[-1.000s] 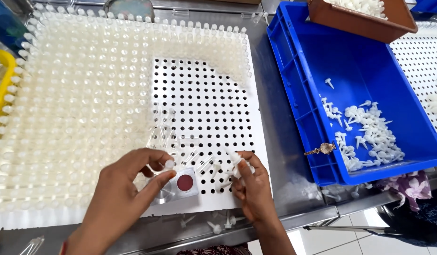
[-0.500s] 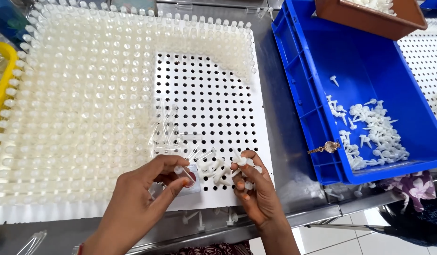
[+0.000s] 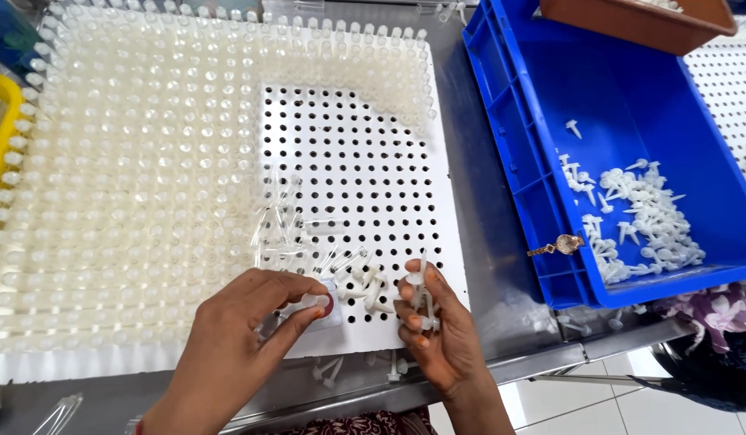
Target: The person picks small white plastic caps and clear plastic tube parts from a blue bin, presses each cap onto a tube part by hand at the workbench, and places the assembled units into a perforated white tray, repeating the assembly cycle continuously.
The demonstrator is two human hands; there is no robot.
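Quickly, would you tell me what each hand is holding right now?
Left hand: pinching a small white plastic piece.
Right hand: closed on white plastic pins.

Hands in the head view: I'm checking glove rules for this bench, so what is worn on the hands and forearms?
Nothing covers them. The left hand and the right hand are bare, with no gloves and no rings visible. Both forearms are bare as far as the picture shows, with no sleeves in view. At the left wrist, by the bottom edge, a thin red band just shows. The right wrist is bare.

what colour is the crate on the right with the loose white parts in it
Blue. The crate shows best in the head view, its floor partly covered by small white parts.
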